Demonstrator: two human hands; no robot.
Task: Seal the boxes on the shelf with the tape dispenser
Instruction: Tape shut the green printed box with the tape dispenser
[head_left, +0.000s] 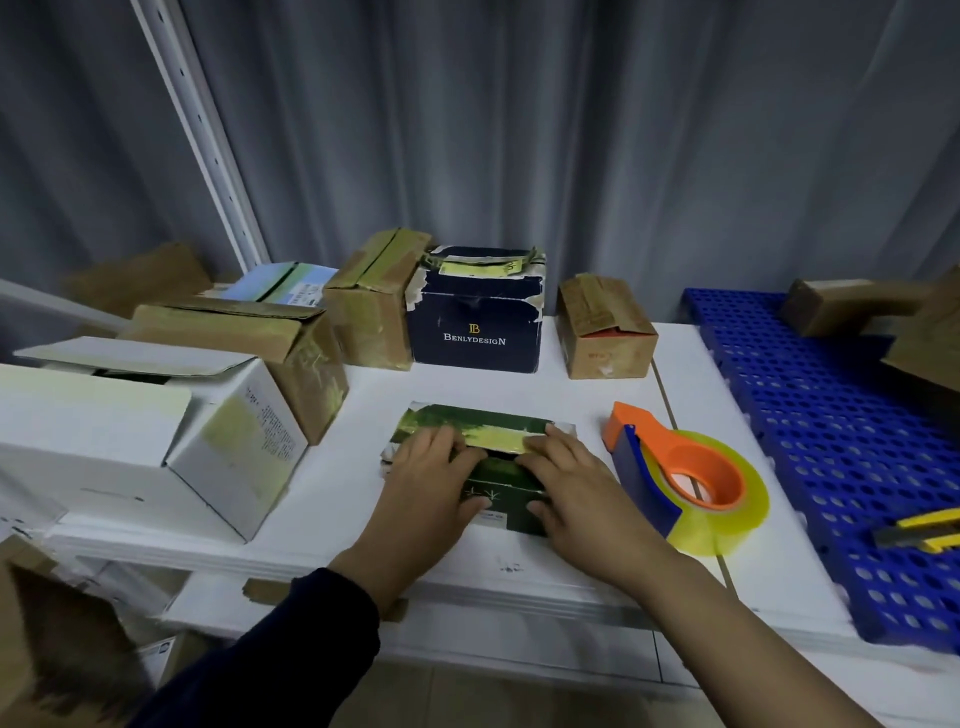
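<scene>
A person's left hand (431, 483) and right hand (569, 486) lie side by side on a small green box (501, 478) near the front edge of the white shelf (358, 431). Their fingers are laid flat over its top and the thumbs rest on its near face, apparently pressing a strip of yellowish tape (493, 437) down along the flap seam so that it bonds; neither hand grips anything. The tape dispenser (636, 467), orange and blue with a roll of clear yellow tape, lies just beside the right hand toward the shelf's right edge, likely kept within easy reach for the next box. At the left edge stands a white carton (156, 415) with its top flaps raised, which looks unsealed. Along the back edge sit a brown carton (374, 306), a navy box marked Benlydesign (475, 332) and a smaller brown carton (605, 332), each showing tape on top. A yellow utility knife (919, 535) rests on a blue perforated panel (810, 415) past the right edge.
</scene>
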